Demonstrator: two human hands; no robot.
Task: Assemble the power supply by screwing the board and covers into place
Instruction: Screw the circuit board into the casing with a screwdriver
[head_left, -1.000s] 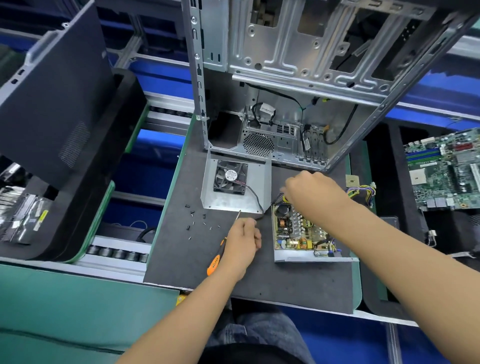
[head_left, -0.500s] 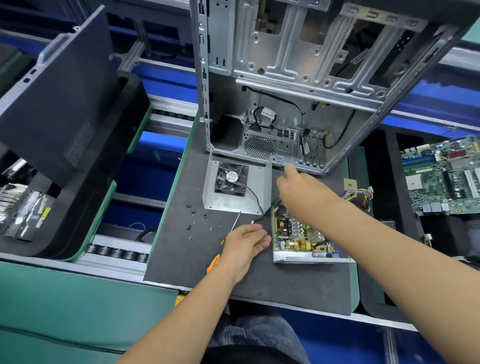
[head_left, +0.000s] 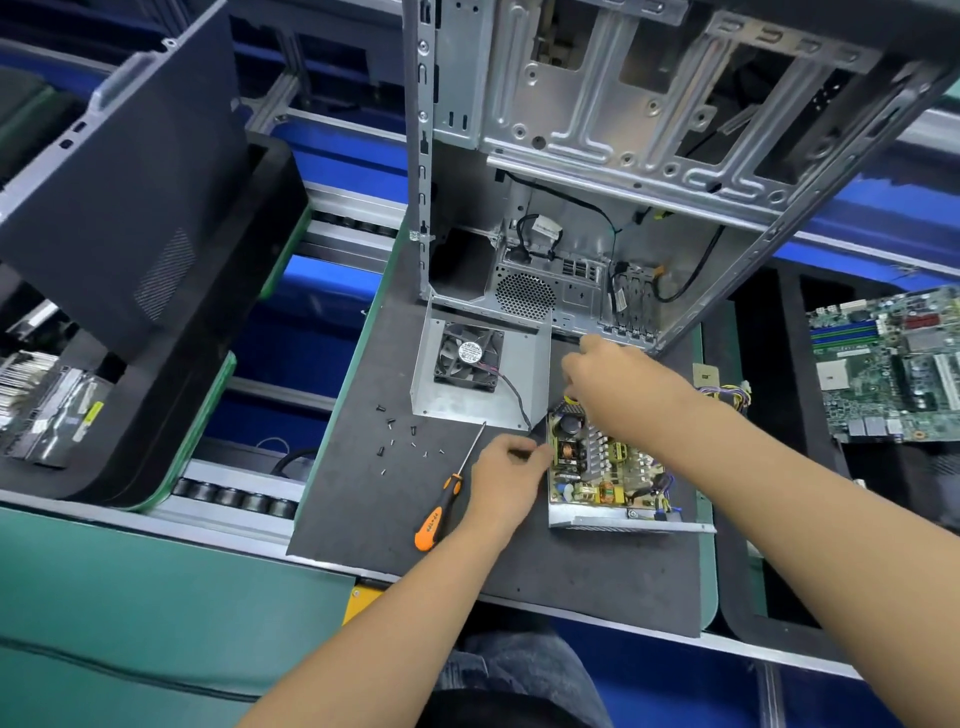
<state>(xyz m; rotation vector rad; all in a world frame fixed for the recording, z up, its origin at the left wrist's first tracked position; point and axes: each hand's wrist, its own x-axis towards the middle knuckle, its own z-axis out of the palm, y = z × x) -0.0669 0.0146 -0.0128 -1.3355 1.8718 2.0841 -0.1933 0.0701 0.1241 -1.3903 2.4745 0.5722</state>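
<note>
The power supply board (head_left: 602, 467) sits in its open metal base (head_left: 623, 522) on the dark mat. My left hand (head_left: 511, 470) is at the base's left edge, where its curled fingers hold the wall. My right hand (head_left: 613, 379) hovers over the far end of the board with its fingers bent down. What they touch is hidden. The fan cover (head_left: 530, 374) with its black fan (head_left: 470, 356) lies just beyond, and its cable runs to the board. An orange-handled screwdriver (head_left: 439, 512) lies on the mat left of my left hand. Several loose black screws (head_left: 405, 436) lie further left.
An open computer case (head_left: 597, 156) stands upright at the far edge of the mat (head_left: 389, 519). A dark side panel (head_left: 130, 182) leans at the left. A green motherboard (head_left: 893, 364) lies at the right. A roller conveyor (head_left: 234, 499) runs along the left.
My left hand has slid right, off the screwdriver, and its fingers have curled at the power supply's edge. My right hand has shifted a little toward the board's far end.
</note>
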